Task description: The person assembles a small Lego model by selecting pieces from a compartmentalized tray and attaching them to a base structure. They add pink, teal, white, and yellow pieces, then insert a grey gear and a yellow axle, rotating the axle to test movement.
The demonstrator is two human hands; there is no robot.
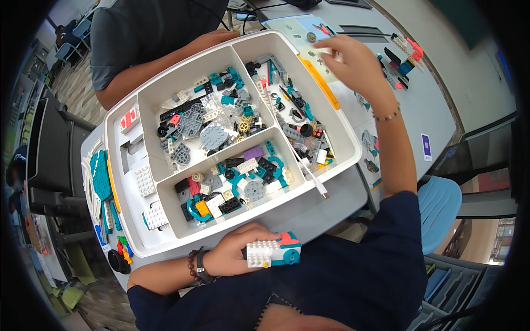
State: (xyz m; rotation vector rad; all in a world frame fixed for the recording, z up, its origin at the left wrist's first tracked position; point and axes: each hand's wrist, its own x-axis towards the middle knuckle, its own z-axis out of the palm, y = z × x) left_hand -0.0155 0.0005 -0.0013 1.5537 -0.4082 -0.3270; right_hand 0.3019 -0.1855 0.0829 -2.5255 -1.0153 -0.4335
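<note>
The white, teal and coral plastic brick assembly [274, 252] sits in our left hand [227, 255] at the near side, in front of our navy cloth shirt [342, 259] and by the near edge of the grey counter [309, 216]. That grip is closed around the assembly's left end, leaving its right end unsupported. Our right hand [350, 63] is at the far right, past the big white plastic sorting tray [343, 132]; its grip is loosely parted, with nothing that we can see in it. It is near the pale printed sheet [295, 33], and we cannot tell whether the fingertips touch.

If we watch only the far side, our left grip might slacken and the assembly could fall past the counter's edge; squeezing too hard could pop off the small round yellow piece [265, 265]. Drawing our right arm back low could catch the white plugged cable [317, 185] at the tray's near right corner, and a nudge from the co-worker's bare forearm [165, 65] at the far left could jolt the tray
</note>
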